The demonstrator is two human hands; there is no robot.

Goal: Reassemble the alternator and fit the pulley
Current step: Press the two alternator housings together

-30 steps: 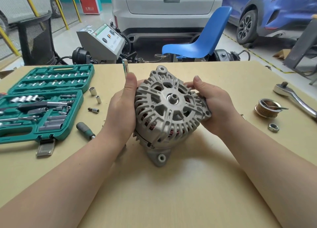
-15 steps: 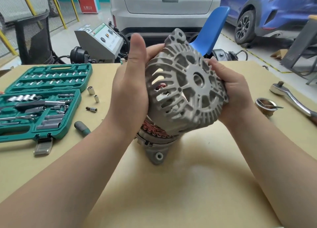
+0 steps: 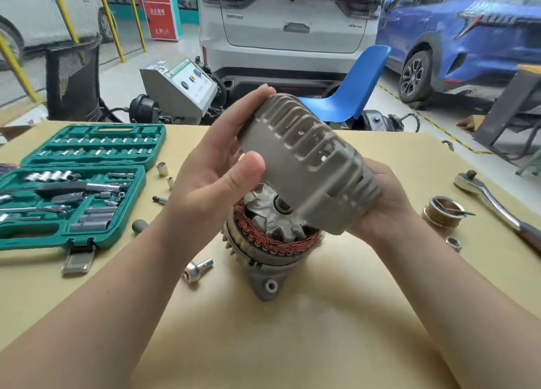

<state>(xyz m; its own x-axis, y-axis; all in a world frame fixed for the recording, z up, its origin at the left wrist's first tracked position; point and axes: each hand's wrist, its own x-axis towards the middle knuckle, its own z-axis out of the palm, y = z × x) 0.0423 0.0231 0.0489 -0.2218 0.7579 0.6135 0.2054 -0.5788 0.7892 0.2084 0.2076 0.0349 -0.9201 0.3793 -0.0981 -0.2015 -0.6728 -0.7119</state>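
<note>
At the centre of the frame we hold the front housing (image 3: 310, 166) off the alternator body (image 3: 272, 242), tilted so its open mouth faces down and toward the lower left while its closed face points to the upper right. Our left hand (image 3: 216, 166) grips the housing's upper-left rim, thumb curled over the edge and fingers behind the top; our right hand (image 3: 377, 201) cups it from the lower right, fingers wrapped under the far side. The body stands upright on the table (image 3: 292, 344) directly below, its axis roughly vertical, so the housing's axis lies well off that line and, as we judge it, must be swung level before it can drop over the rotor. Both hands sit equally close to the work; the left seems better placed to steer the rim. The housing is dull grey cast metal, ribbed with long cooling slots. Beneath it we see bright copper windings (image 3: 272, 243) ringing the grey claw-shaped rotor (image 3: 272, 213). At the right edge the grooved brass-coloured pulley (image 3: 440, 214) and its nut (image 3: 453, 243) wait beside a chromed ratchet (image 3: 491, 201); a green socket case (image 3: 73, 189) lies at the left, and a loose bolt (image 3: 197, 268) near the body.
</note>
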